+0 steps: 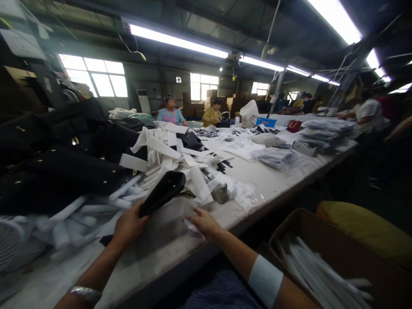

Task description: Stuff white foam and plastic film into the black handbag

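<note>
My left hand (130,223) is closed around the near end of a slim black leather piece (165,191), possibly a small bag, which tilts up and away to the right. My right hand (206,223) pinches the edge of a thin translucent plastic bag (172,214). The plastic is blurred and spreads between my hands, just below the black piece. Whether the black piece is partly inside the plastic I cannot tell. Just beyond my hands, white foam strips (164,148) are heaped on the worktable (257,178).
Black bags (64,169) with gold fittings pile up at the left, above white rolls (74,223) and a white fan (14,242). A grey block (220,193) sits near the table edge. At lower right stands a carton (289,219) of white strips. Two people sit across the table.
</note>
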Available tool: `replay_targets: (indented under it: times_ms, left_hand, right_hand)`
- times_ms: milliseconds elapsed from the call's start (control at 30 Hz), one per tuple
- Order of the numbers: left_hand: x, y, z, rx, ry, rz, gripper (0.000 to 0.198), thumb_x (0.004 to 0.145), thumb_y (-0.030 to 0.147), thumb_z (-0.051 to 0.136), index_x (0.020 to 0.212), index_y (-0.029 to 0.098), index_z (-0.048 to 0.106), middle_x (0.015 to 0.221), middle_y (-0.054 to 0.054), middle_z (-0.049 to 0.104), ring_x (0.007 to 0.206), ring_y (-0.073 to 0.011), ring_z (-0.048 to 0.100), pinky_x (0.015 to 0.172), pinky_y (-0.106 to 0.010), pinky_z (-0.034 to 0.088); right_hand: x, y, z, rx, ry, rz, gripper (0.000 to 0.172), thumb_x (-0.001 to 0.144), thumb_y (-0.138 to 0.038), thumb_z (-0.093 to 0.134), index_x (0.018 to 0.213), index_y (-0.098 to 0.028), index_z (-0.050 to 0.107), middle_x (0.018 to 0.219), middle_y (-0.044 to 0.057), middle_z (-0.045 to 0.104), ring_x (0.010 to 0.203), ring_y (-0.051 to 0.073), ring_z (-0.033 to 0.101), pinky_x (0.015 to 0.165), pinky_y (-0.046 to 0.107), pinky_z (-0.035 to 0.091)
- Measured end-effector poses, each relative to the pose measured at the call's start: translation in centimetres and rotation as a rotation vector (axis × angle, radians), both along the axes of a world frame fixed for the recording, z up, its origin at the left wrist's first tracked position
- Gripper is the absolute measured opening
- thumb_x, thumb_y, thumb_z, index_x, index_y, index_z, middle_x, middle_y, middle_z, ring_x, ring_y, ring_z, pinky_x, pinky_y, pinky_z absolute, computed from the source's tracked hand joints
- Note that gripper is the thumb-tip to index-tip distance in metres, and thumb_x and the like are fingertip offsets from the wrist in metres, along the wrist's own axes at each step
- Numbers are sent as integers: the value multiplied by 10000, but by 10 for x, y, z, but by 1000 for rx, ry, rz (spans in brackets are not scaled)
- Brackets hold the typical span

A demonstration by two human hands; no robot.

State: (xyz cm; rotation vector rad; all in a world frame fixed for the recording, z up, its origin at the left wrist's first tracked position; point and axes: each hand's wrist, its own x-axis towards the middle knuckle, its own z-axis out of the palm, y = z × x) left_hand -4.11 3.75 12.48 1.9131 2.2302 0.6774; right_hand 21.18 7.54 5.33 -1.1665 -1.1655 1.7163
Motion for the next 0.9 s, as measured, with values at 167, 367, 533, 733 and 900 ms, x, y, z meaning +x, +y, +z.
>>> replay_targets:
  times_ms: [167, 367, 533, 733, 900]
  left_hand:
    - [-11, -3, 5, 17, -75, -2, 569, 847, 502, 500, 1362, 261, 459, 1084, -71, 711, 969, -310, 671, 708, -321, 449]
    - [-15, -14, 0, 35, -124, 14, 567, 832, 485, 521, 1344, 244, 485, 1122, -68, 700, 1003, -295, 656, 743, -315, 444]
    - [-14, -17, 1, 51, -162, 30, 559, 837, 487, 533, 1354, 281, 475, 1156, -26, 692, 1036, -283, 643, 784, -303, 445]
    - [-11, -20, 3, 47, -177, 33, 557, 824, 435, 546, 1351, 265, 489, 1092, -28, 710, 965, -278, 662, 760, -295, 446]
    - [-13, -19, 4, 48, -183, 25, 575, 820, 395, 548, 1379, 283, 471, 1103, -26, 714, 978, -280, 666, 764, -300, 449]
  right_hand:
    - [-61, -2, 2, -51, 99, 143, 590, 837, -371, 677, 1334, -139, 459, 912, 72, 698, 652, 156, 670, 561, 261, 539]
    - [-48, -29, 3, 125, 108, 329, 735, 856, -652, 573, 1424, -209, 425, 1385, 150, 541, 1220, 276, 576, 1050, 487, 421]
    - [-28, -38, -13, 839, -567, 531, 854, 770, -462, 773, 1470, -156, 391, 1523, 183, 384, 1409, 334, 339, 1200, 538, 110]
    - [-53, -7, -16, 922, -769, 531, 221, 904, -119, 549, 1063, -164, 697, 1169, 145, 675, 1155, 289, 561, 1066, 463, 358]
    - [-53, -28, 0, 716, -727, 462, 202, 953, -180, 469, 1038, -153, 651, 952, 105, 702, 942, 230, 637, 929, 387, 454]
